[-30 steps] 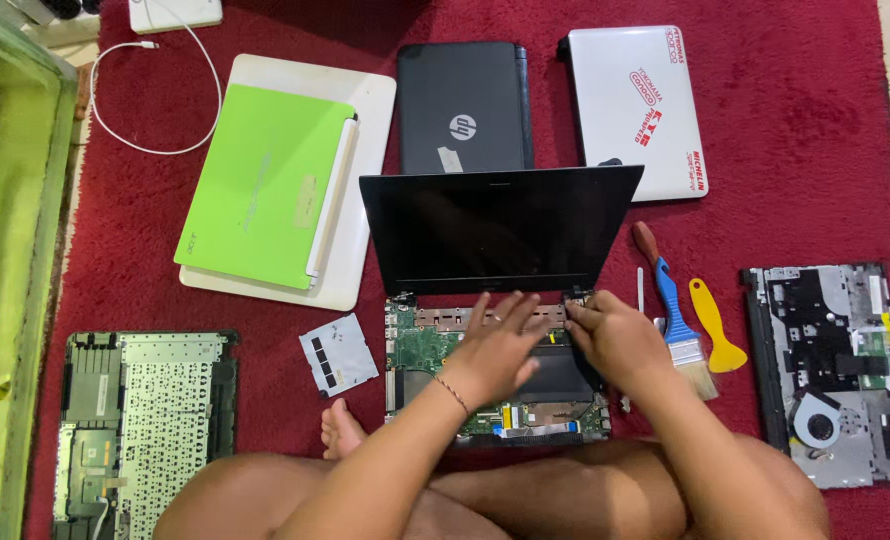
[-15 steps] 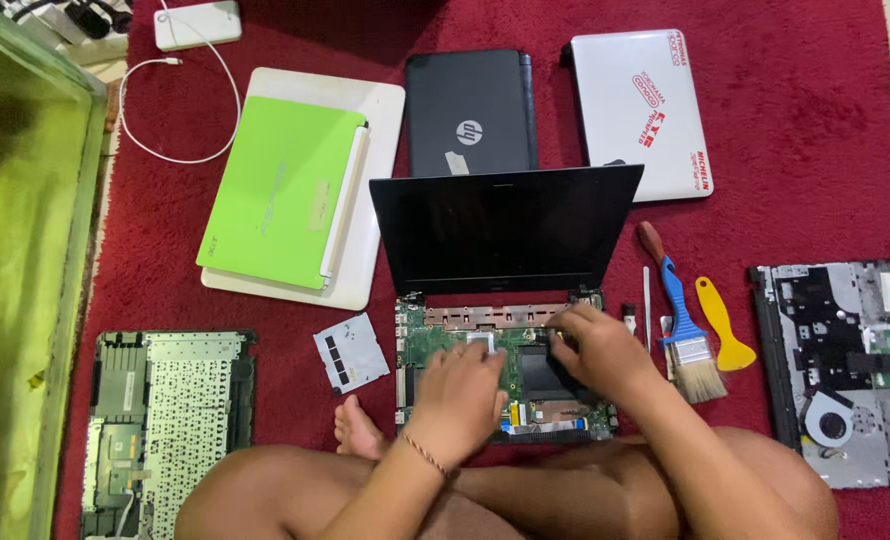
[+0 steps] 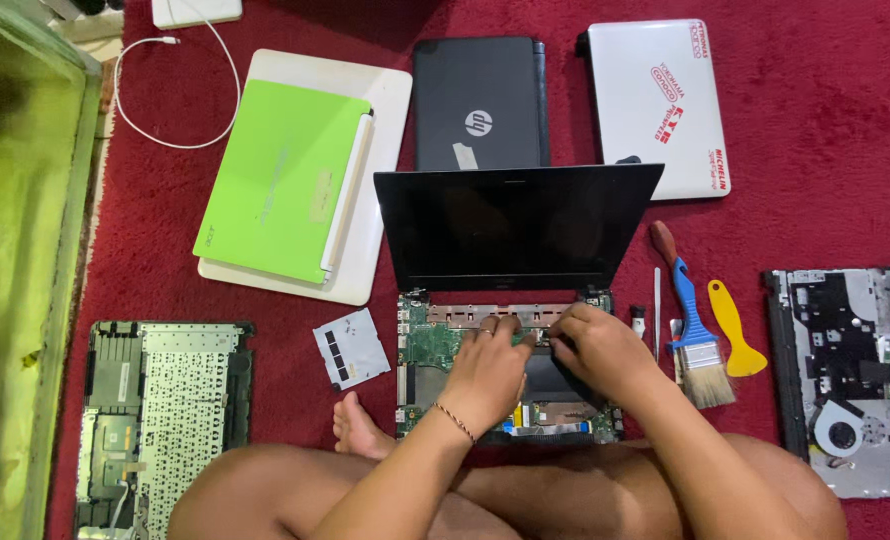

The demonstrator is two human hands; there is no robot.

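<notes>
Two hands, the left hand (image 3: 487, 368) and right hand (image 3: 599, 350), press curled fingers onto the opened laptop (image 3: 505, 330), holding nothing, on the red carpet (image 3: 825, 130), with a brush (image 3: 693, 325) beside and closed laptops beyond.

Dark laptop screen (image 3: 513, 225) upright mid-carpet, off. Red-and-white stickers (image 3: 687, 100) on white laptop lid, top right. Small pale label (image 3: 462, 155) on black lid.
</notes>
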